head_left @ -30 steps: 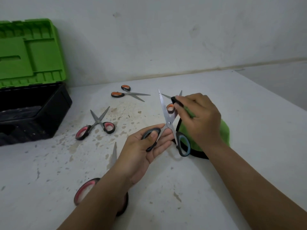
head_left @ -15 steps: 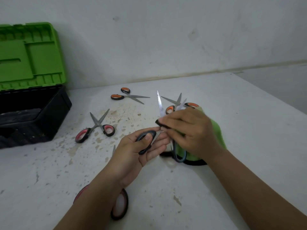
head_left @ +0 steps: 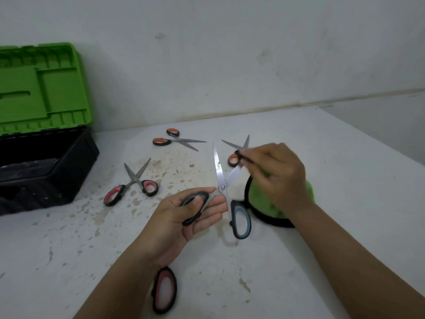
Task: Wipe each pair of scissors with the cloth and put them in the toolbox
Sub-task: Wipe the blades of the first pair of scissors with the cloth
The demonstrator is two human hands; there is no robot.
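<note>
The left hand grips one handle of the open blue-handled scissors, thumb through the loop. The right hand, at 1 o'clock, pinches the green cloth over a blade. The toolbox stands open at 10 o'clock on the stained white surface.

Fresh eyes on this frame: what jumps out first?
The blue-handled scissors, held open mid-table by the left hand, while the right hand holds a green cloth at one blade. Then the open green-lidded toolbox at far left, with four more scissors scattered on the stained table.
</note>
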